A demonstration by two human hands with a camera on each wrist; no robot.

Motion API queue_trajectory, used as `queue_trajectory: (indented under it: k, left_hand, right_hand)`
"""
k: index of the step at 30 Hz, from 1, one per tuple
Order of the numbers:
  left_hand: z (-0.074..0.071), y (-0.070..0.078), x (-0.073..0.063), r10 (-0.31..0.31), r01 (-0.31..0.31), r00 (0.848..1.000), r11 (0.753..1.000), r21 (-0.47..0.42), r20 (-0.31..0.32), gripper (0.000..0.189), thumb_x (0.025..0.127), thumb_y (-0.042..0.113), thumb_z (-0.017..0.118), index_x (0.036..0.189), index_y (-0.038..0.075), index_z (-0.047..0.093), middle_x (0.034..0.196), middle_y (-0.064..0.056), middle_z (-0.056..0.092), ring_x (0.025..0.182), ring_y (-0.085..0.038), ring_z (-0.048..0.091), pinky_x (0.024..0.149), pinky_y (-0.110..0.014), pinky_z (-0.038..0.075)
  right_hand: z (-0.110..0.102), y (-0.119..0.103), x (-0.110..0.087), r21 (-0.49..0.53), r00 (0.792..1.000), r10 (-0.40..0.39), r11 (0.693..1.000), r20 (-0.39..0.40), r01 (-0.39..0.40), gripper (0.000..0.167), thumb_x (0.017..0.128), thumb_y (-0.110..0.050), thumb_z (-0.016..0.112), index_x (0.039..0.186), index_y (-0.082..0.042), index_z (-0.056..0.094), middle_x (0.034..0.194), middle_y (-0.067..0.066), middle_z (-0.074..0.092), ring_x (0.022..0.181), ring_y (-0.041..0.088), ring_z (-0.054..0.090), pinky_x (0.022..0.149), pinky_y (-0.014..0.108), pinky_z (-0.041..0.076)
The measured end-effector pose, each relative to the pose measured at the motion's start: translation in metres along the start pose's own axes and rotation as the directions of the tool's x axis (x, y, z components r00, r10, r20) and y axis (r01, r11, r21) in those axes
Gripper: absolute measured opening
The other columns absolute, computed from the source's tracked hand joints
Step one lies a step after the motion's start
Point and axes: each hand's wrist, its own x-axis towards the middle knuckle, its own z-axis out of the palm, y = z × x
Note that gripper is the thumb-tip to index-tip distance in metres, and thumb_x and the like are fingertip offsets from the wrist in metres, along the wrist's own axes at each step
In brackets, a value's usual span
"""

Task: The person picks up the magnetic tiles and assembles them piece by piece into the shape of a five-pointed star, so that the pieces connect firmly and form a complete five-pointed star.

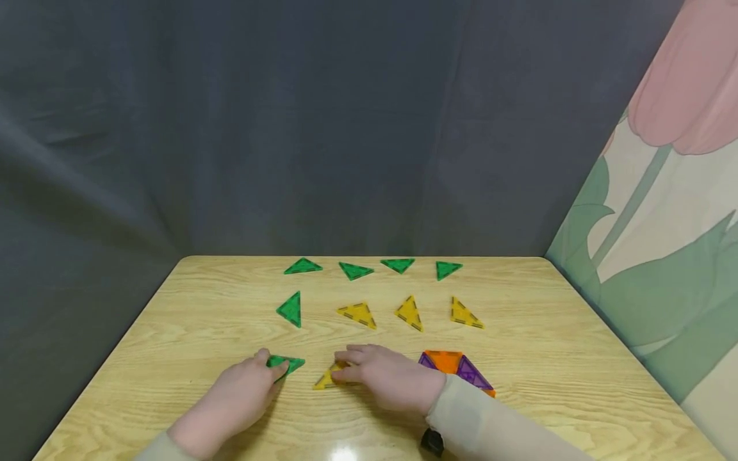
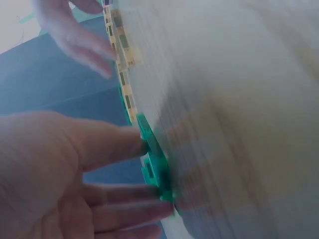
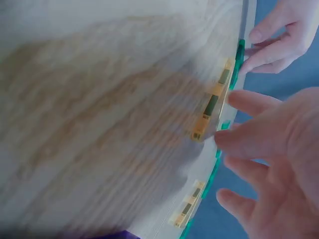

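In the head view my left hand pinches a green triangular magnetic tile at the left front of the table. Thumb and fingers sit on either side of this green tile in the left wrist view. To its right, my right hand reaches over a yellow triangular magnetic tile, its fingers covering part of it. The right wrist view has the fingertips right beside the yellow tile, fairly straight and spread, not curled round it.
Behind the hands lie yellow triangles and a green triangle. Several green triangles line the far edge. Joined orange and purple tiles sit partly under the right forearm, with a small black object nearer the front. A dark curtain hangs behind.
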Motion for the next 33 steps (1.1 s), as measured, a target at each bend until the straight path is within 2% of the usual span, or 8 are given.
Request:
queue_trajectory:
  k: [3,6,10,13,16,24,30,33]
  left_hand:
    - [-0.003,-0.006,-0.005,0.034,-0.033,0.999,0.998,-0.061,0.019,0.037,0.091,0.018,0.073,0.126,0.006,0.069,0.121,-0.027,0.06,0.104,-0.039,0.063,0.08,-0.053,0.056]
    - [-0.007,-0.016,-0.009,0.064,-0.058,0.997,0.989,-0.134,0.043,0.037,0.093,0.018,0.07,0.128,0.006,0.067,0.134,-0.028,0.054,0.12,-0.044,0.054,0.095,-0.059,0.047]
    - [-0.009,-0.027,-0.012,0.156,-0.141,0.986,0.97,-0.197,0.062,0.039,0.094,0.013,0.068,0.132,0.012,0.065,0.141,-0.019,0.051,0.126,-0.041,0.05,0.099,-0.058,0.044]
    - [-0.007,-0.027,-0.012,0.246,-0.218,0.965,0.946,-0.241,0.09,0.044,0.095,0.01,0.065,0.138,0.02,0.061,0.147,-0.011,0.048,0.131,-0.038,0.047,0.101,-0.058,0.042]
    - [-0.004,-0.02,-0.011,0.296,-0.251,0.946,0.925,-0.285,0.129,0.047,0.098,0.012,0.062,0.142,0.027,0.056,0.152,-0.004,0.042,0.135,-0.035,0.042,0.104,-0.058,0.039]
    - [0.003,-0.001,-0.004,0.33,-0.279,0.931,0.918,-0.282,0.156,0.05,0.1,0.018,0.059,0.147,0.029,0.049,0.156,-0.003,0.036,0.138,-0.032,0.038,0.107,-0.057,0.036]
    - [0.002,0.0,-0.002,0.308,-0.259,0.94,0.924,-0.28,0.147,0.045,0.102,0.017,0.056,0.146,0.028,0.052,0.155,-0.003,0.037,0.138,-0.034,0.038,0.107,-0.06,0.034]
    - [0.002,-0.002,-0.002,0.294,-0.252,0.946,0.931,-0.265,0.135,0.045,0.101,0.016,0.056,0.144,0.028,0.053,0.155,-0.004,0.038,0.137,-0.037,0.038,0.107,-0.061,0.033]
  right_hand:
    - [0.002,-0.001,-0.002,-0.036,0.999,-0.014,0.999,0.048,0.016,0.068,0.089,0.013,0.058,0.147,-0.022,0.049,0.15,0.002,0.044,0.138,0.025,0.039,0.111,0.04,0.037]
    - [0.005,-0.005,0.0,-0.116,0.998,0.035,0.993,0.058,-0.028,0.062,0.094,0.004,0.059,0.15,-0.018,0.045,0.148,0.005,0.046,0.134,0.025,0.044,0.108,0.039,0.04]
    - [0.008,-0.01,0.008,-0.175,0.99,0.136,0.976,0.04,-0.127,0.058,0.095,-0.004,0.062,0.15,-0.013,0.045,0.138,0.008,0.051,0.121,0.021,0.051,0.099,0.033,0.047]
    - [0.006,-0.015,0.015,-0.132,0.98,0.195,0.973,0.049,-0.188,0.06,0.091,-0.002,0.066,0.148,-0.01,0.047,0.131,0.009,0.052,0.11,0.018,0.052,0.089,0.027,0.051]
    - [0.004,-0.018,0.021,-0.079,0.97,0.234,0.97,0.064,-0.228,0.059,0.089,0.0,0.069,0.145,-0.01,0.051,0.124,0.008,0.053,0.101,0.016,0.052,0.08,0.023,0.052]
    - [0.005,-0.024,0.03,-0.046,0.969,0.249,0.968,0.009,-0.248,0.05,0.093,-0.002,0.066,0.141,-0.009,0.055,0.121,0.008,0.059,0.105,0.016,0.057,0.082,0.023,0.053]
    - [0.004,-0.031,0.026,-0.01,0.967,0.253,0.967,0.021,-0.253,0.072,0.089,0.0,0.069,0.153,-0.008,0.037,0.131,0.007,0.062,0.111,0.021,0.059,0.089,0.03,0.054]
    - [0.001,-0.032,0.022,-0.004,0.967,0.253,0.968,0.034,-0.253,0.072,0.09,-0.002,0.069,0.153,-0.008,0.036,0.13,0.005,0.063,0.112,0.021,0.059,0.092,0.032,0.052]
